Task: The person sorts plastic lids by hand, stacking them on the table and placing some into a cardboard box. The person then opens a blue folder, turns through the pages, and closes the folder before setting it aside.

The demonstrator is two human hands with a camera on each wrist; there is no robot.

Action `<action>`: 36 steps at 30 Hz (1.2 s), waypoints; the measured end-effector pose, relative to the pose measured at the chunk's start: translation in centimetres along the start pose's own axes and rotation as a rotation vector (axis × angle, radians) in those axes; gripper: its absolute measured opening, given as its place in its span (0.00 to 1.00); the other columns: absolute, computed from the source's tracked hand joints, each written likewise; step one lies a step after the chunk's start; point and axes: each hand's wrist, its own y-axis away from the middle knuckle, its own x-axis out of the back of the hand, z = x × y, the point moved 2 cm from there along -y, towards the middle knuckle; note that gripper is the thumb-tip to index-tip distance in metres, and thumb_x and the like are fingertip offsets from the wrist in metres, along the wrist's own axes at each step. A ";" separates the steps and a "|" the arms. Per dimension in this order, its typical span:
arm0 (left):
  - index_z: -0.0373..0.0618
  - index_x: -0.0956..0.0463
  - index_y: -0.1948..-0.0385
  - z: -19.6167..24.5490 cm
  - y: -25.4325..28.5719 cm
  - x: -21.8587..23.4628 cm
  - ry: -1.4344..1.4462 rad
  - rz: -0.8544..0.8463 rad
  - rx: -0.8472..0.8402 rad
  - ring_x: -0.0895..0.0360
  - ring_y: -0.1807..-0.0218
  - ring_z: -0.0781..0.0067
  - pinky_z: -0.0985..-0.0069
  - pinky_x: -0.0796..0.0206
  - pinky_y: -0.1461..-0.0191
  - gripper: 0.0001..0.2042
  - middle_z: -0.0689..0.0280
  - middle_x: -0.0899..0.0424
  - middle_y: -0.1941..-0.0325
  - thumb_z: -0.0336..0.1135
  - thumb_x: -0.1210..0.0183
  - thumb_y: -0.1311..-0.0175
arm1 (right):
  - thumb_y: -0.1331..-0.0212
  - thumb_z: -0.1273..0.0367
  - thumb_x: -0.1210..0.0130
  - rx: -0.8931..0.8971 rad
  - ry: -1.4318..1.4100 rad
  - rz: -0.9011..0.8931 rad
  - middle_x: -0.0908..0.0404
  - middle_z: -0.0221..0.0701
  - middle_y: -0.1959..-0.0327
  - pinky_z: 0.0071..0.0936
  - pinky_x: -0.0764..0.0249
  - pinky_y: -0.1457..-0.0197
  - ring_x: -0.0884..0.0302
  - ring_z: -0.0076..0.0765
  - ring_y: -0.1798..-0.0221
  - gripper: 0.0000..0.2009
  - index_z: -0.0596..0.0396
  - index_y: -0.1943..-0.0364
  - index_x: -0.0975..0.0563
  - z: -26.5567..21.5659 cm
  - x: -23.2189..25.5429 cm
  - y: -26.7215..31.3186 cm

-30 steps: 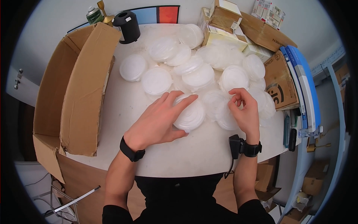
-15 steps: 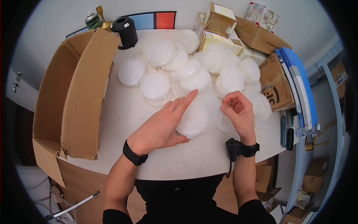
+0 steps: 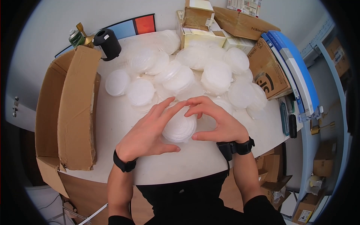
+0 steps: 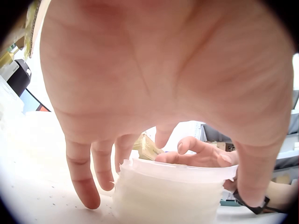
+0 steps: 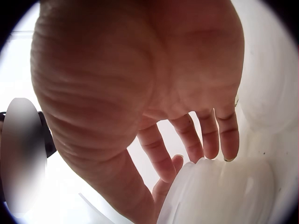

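A stack of round, translucent white lids or shallow containers [image 3: 180,128] stands near the table's front, between both hands. In the head view the left hand [image 3: 147,131] arches around its left side, fingers spread and thumb low in front. The right hand [image 3: 219,122] curves around the right side, its fingertips close to the left hand's. The left wrist view shows the ridged stack [image 4: 166,193] under the left palm [image 4: 163,70], fingers loosely bent. In the right wrist view the right hand's fingers [image 5: 189,135] hang beside the stack [image 5: 224,191]; whether they touch it, I cannot tell.
Many similar round pieces [image 3: 215,78] lie spread over the white table [image 3: 123,131] beyond the hands. An open cardboard box [image 3: 77,112] stands at left, a black cylinder [image 3: 107,45] behind it. Cartons [image 3: 198,37] and blue binders [image 3: 294,67] line the back and right.
The right hand has moved left to the stack, and its fingers have opened out from a curled pose. The left hand stays around the stack's left side. The head view has shifted.
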 end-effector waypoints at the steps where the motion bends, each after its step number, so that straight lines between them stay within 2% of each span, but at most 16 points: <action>1: 0.51 0.41 0.23 0.2 0.0 0.1 0.019 0.019 0.014 0.32 0.26 0.50 0.58 0.34 0.25 0.55 0.54 0.28 0.27 0.33 0.18 0.60 | 0.49 0.69 0.26 0.023 -0.009 -0.017 0.28 0.33 0.32 0.37 0.25 0.40 0.30 0.39 0.35 0.24 0.49 0.45 0.20 0.1 -0.1 0.0; 8: 0.49 0.33 0.27 -0.9 0.0 0.6 0.107 0.094 -0.010 0.30 0.28 0.51 0.59 0.35 0.25 0.49 0.57 0.26 0.27 0.33 0.19 0.59 | 0.47 0.71 0.27 -0.065 0.035 -0.012 0.26 0.34 0.32 0.33 0.22 0.42 0.23 0.39 0.41 0.25 0.50 0.43 0.21 0.6 0.2 -0.1; 10: 0.49 0.33 0.27 -1.0 -0.1 0.6 0.100 0.098 -0.025 0.30 0.28 0.51 0.59 0.35 0.25 0.48 0.57 0.27 0.27 0.33 0.19 0.59 | 0.47 0.73 0.28 -0.074 0.028 0.003 0.23 0.35 0.35 0.32 0.21 0.44 0.19 0.37 0.47 0.25 0.52 0.43 0.21 0.8 0.2 -0.1; 13: 0.49 0.32 0.28 -0.7 0.0 0.4 0.074 0.096 -0.033 0.28 0.29 0.50 0.59 0.34 0.26 0.48 0.57 0.28 0.27 0.33 0.19 0.59 | 0.46 0.74 0.28 -0.081 -0.051 0.044 0.20 0.34 0.39 0.32 0.20 0.44 0.18 0.37 0.50 0.24 0.53 0.43 0.21 1.0 0.0 -0.1; 20: 0.50 0.30 0.29 -0.7 0.0 0.4 0.072 0.054 0.026 0.27 0.31 0.48 0.61 0.31 0.28 0.47 0.56 0.27 0.29 0.29 0.22 0.61 | 0.41 0.76 0.32 -0.065 -0.158 0.074 0.18 0.35 0.44 0.32 0.19 0.43 0.17 0.34 0.48 0.22 0.57 0.42 0.22 1.4 -0.2 -0.2; 22: 0.50 0.30 0.29 -0.6 0.0 0.6 0.078 0.054 0.030 0.27 0.31 0.48 0.60 0.32 0.28 0.47 0.56 0.27 0.30 0.29 0.22 0.62 | 0.37 0.78 0.35 -0.124 -0.216 0.060 0.18 0.33 0.43 0.31 0.21 0.37 0.19 0.31 0.42 0.19 0.59 0.41 0.22 1.2 -0.2 -0.2; 23: 0.50 0.30 0.30 -0.7 0.0 0.8 0.082 0.057 0.032 0.26 0.31 0.49 0.60 0.32 0.28 0.46 0.56 0.26 0.30 0.29 0.23 0.62 | 0.37 0.78 0.35 -0.124 -0.218 0.057 0.18 0.33 0.43 0.31 0.21 0.37 0.19 0.31 0.42 0.19 0.59 0.41 0.22 1.0 -0.1 -0.2; 26: 0.49 0.30 0.30 -1.0 0.1 1.3 0.126 0.091 0.029 0.27 0.30 0.50 0.59 0.33 0.27 0.46 0.56 0.26 0.30 0.30 0.23 0.62 | 0.34 0.76 0.38 -0.159 -0.138 0.074 0.16 0.32 0.48 0.30 0.21 0.37 0.17 0.30 0.45 0.16 0.59 0.43 0.21 1.0 0.0 -0.1; 28: 0.49 0.30 0.30 -1.1 0.1 1.2 0.131 0.105 0.004 0.28 0.29 0.50 0.59 0.34 0.27 0.46 0.56 0.26 0.30 0.31 0.23 0.62 | 0.33 0.71 0.36 -0.109 -0.106 0.176 0.14 0.33 0.53 0.29 0.20 0.43 0.15 0.30 0.52 0.13 0.59 0.47 0.20 1.4 0.0 -0.3; 33: 0.50 0.29 0.30 -1.0 -0.2 0.7 0.104 0.143 -0.055 0.29 0.28 0.51 0.60 0.35 0.26 0.46 0.56 0.26 0.29 0.30 0.22 0.61 | 0.32 0.70 0.37 -0.133 -0.129 0.196 0.14 0.33 0.54 0.29 0.21 0.45 0.15 0.29 0.52 0.12 0.60 0.48 0.19 1.4 0.0 -0.3; 36: 0.50 0.30 0.29 -0.7 -0.2 0.4 0.095 0.085 -0.040 0.29 0.28 0.50 0.60 0.34 0.25 0.46 0.56 0.27 0.28 0.29 0.22 0.61 | 0.31 0.70 0.38 -0.192 -0.167 0.181 0.14 0.33 0.55 0.29 0.21 0.45 0.15 0.29 0.52 0.12 0.60 0.48 0.20 1.1 -0.2 -0.3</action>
